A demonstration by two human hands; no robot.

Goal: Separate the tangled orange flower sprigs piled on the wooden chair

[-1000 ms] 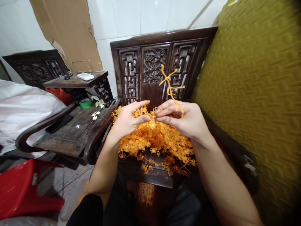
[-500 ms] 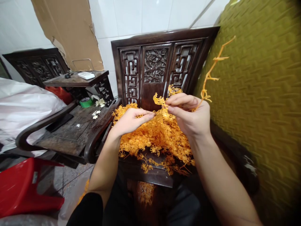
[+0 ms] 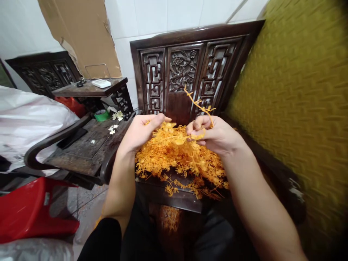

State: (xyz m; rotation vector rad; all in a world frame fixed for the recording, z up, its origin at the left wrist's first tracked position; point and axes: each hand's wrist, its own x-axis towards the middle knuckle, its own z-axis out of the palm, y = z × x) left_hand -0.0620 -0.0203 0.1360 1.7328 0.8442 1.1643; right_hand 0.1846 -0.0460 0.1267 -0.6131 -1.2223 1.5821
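Note:
A large heap of orange plastic flower sprigs is piled on a dark wooden chair in front of me. Above it, my right hand pinches an orange plastic sprig. A bare, knobbed orange stem rises from between the same fingers. At the other end of the sprig, my left hand is closed with its thumb against the fingers, and orange bits show around them. The fingertips are partly hidden, and the sprig is slightly blurred.
A carved wooden chair back stands behind the heap. To the left are a wooden armchair with green tape, a white bag and a red stool. A yellow-green textured panel closes off the right side.
My hands have moved apart and lower, the sprig now stretching between them. The bare stem in my right hand has swung from pointing up right to up left.

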